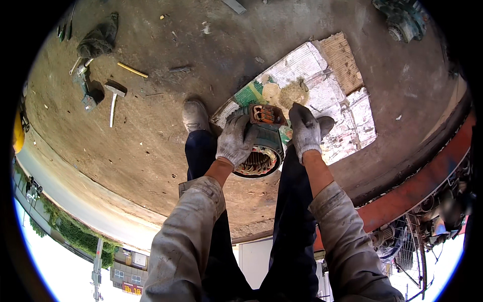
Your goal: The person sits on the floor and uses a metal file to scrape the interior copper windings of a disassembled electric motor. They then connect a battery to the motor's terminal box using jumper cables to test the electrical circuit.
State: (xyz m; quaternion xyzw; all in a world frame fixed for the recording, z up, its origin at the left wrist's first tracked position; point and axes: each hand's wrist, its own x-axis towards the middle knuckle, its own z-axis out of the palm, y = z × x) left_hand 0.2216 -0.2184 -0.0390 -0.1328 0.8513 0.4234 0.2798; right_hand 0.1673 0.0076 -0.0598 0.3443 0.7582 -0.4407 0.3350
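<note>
Between my feet is a green-grey electric motor housing (268, 137); wire windings (258, 160) show inside its round near opening. On its top, the terminal box (267, 115) is uncovered, with orange-brown parts inside. My left hand (235, 138), in a dirty white knit glove, grips the housing's left side. My right hand (305, 128) wears a similar glove, blackened at the fingers. It is just right of the housing, above the cardboard, with fingers curled together. Whatever those fingers hold, if anything, is hidden.
Flattened cardboard (359, 118) lies under and beyond the motor, bearing a tan fibrous clump (293, 93). To the left on the floor are a hammer (113, 105), a cordless power tool (84, 88), a dark cloth bag (99, 38) and a yellow strip (132, 69). Another motor part (402, 20) sits far right.
</note>
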